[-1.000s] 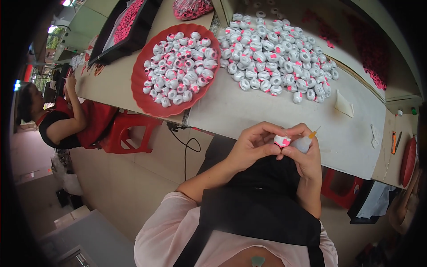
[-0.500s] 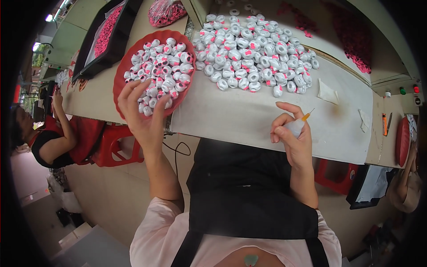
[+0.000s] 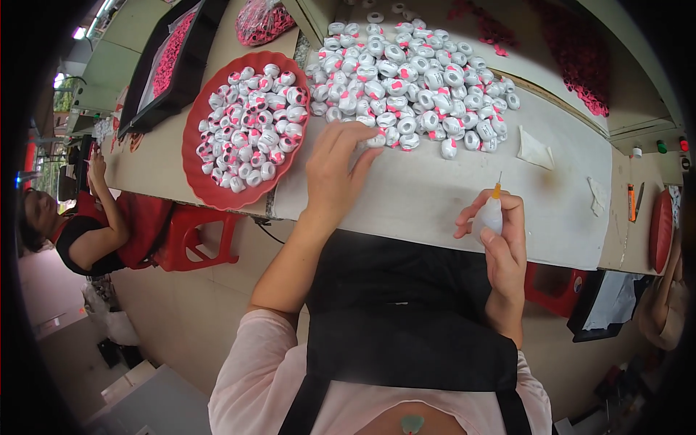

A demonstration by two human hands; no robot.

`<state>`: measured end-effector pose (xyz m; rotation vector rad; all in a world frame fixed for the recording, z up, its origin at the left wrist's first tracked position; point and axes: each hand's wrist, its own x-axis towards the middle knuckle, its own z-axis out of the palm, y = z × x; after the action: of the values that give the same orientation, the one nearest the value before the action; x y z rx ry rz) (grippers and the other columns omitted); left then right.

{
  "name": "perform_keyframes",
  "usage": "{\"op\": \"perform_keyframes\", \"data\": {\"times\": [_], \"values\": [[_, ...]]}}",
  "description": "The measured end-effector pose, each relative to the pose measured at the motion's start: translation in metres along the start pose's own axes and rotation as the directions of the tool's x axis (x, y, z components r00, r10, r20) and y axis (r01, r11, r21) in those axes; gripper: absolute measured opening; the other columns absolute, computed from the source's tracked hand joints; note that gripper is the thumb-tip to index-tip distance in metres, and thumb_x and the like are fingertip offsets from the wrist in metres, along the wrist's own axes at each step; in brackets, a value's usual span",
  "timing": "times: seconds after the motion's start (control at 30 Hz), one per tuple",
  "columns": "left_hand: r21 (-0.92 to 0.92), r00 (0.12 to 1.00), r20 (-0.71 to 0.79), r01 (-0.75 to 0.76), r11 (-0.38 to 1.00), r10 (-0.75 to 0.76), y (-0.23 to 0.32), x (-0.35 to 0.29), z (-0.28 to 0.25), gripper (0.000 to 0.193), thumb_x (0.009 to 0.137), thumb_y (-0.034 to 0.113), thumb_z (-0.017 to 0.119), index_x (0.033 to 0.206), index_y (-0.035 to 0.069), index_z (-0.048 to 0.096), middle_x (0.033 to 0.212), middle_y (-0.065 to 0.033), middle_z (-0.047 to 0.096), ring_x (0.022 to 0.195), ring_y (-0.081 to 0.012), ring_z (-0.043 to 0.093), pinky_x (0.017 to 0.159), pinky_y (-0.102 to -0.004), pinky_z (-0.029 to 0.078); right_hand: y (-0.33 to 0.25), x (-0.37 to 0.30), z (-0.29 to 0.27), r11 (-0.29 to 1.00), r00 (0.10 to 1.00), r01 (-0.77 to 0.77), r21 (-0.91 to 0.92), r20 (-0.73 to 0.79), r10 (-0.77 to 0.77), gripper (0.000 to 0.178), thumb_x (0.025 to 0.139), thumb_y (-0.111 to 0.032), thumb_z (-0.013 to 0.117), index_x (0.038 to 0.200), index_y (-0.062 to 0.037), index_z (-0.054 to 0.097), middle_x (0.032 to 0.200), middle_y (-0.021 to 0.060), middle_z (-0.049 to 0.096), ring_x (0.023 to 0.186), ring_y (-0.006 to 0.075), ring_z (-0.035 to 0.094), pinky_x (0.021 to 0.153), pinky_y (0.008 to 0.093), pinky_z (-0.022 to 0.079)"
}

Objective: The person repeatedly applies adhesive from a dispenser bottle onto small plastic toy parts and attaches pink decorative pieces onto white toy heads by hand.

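A large pile of small white rounded hollow pieces with pink patches [image 3: 428, 80] lies on the pale work surface [image 3: 406, 196]. At the pile's near left edge, my left hand [image 3: 337, 170] closes its thumb and fingertips around one white piece [image 3: 375, 139]. My right hand [image 3: 505, 235], over the front of the surface, grips a small translucent squeeze bottle [image 3: 491, 216]. The bottle stands roughly upright, its orange cap and thin needle tip pointing away from me. To the left, a red scalloped bowl [image 3: 194, 168] holds many similar pieces, several showing dark and pink parts.
A black tray of pink parts [image 3: 130, 109] and a bag of pink parts [image 3: 262, 23] sit beyond the bowl. Crumpled white tissue [image 3: 535, 149] lies right of the pile, near an orange-handled tool [image 3: 631, 203]. Another person [image 3: 94, 232] sits at the left.
My left hand has moved right from above the bowl to the pile and closed on a white piece. My right hand has turned the bottle more upright and shifted slightly right.
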<state>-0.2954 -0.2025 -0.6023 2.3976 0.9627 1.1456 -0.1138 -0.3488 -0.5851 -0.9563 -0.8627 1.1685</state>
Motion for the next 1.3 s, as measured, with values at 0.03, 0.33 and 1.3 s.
{"op": "perform_keyframes", "data": {"times": [0.03,0.33,1.3], "values": [[-0.002,1.0,0.003,-0.001,1.0,0.001,0.005,-0.003,0.001,0.026,0.062,0.0,0.064,0.086,0.005,0.054,0.091,-0.0062,0.051,0.086,-0.0223,0.05,0.078,-0.0346,0.039,-0.005,0.002,0.006,0.995,0.997,0.015,-0.095,-0.078,-0.022,0.032,0.074,-0.008,0.045,0.104,0.0005,0.035,0.096,0.0134,0.038,0.071,0.0176,0.05,0.058,0.0269,0.044],[-0.918,0.857,0.353,0.395,0.037,-0.375,0.073,-0.031,0.0,0.032,0.072,-0.009,0.053,0.102,-0.002,0.046,0.104,-0.0158,0.049,0.093,-0.0186,0.05,0.081,-0.032,0.043,-0.023,-0.008,0.009,0.928,0.911,0.282,-0.242,-0.235,-0.338,0.039,0.06,-0.013,0.071,0.081,-0.0041,0.04,0.087,0.0098,0.043,0.06,0.0142,0.048,0.048,0.0232,0.044],[-0.903,0.872,0.329,0.402,0.15,-0.362,0.077,-0.041,-0.004,0.037,0.069,-0.005,0.058,0.104,-0.001,0.045,0.103,-0.0159,0.051,0.094,-0.0217,0.051,0.083,-0.0321,0.039,-0.025,-0.019,0.023,0.648,0.782,0.581,-0.493,0.118,-0.612,0.041,0.055,-0.017,0.077,0.082,-0.0081,0.047,0.079,0.0045,0.047,0.058,0.0116,0.047,0.048,0.0198,0.042]]}}
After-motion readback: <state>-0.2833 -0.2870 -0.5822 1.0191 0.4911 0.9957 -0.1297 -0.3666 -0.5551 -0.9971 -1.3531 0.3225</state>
